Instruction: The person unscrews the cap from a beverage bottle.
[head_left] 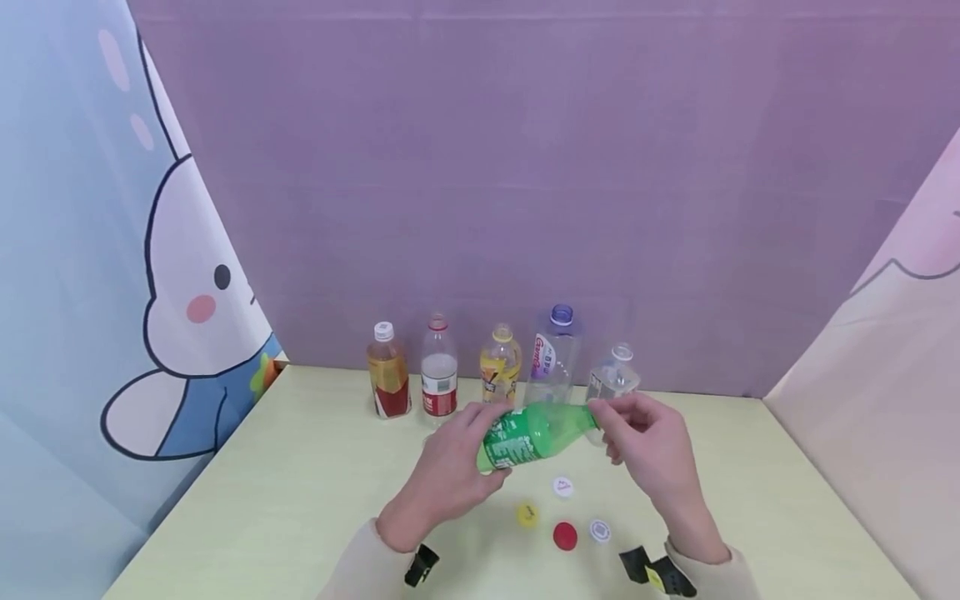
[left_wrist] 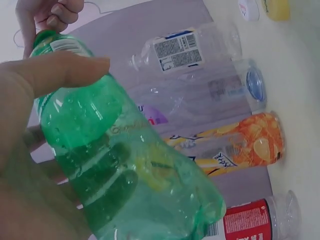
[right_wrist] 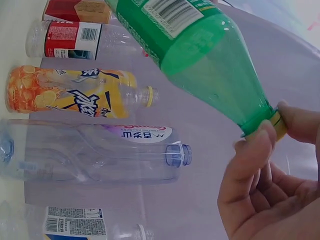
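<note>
A green plastic soda bottle (head_left: 555, 425) is held tilted above the table, its neck pointing right. My left hand (head_left: 453, 467) grips it round the body, with the thumb (left_wrist: 70, 72) across the green plastic in the left wrist view. At the mouth, my right hand (head_left: 656, 446) pinches a yellowish bottle cap (right_wrist: 278, 125) between thumb and fingertips; the cap sits on or against the neck. Below the bottle lie loose caps: a white one (head_left: 562, 487), a yellow one (head_left: 527, 513), a red one (head_left: 566, 536) and a white patterned one (head_left: 600, 531).
Along the back of the pale table (head_left: 247, 500) stand a white-capped amber bottle (head_left: 389, 375), a red-labelled bottle (head_left: 439, 371), a yellow-labelled bottle (head_left: 500, 367), a tall clear bottle (head_left: 553, 367) and a smaller clear bottle (head_left: 613, 379). Behind them hangs a purple cloth (head_left: 525, 167).
</note>
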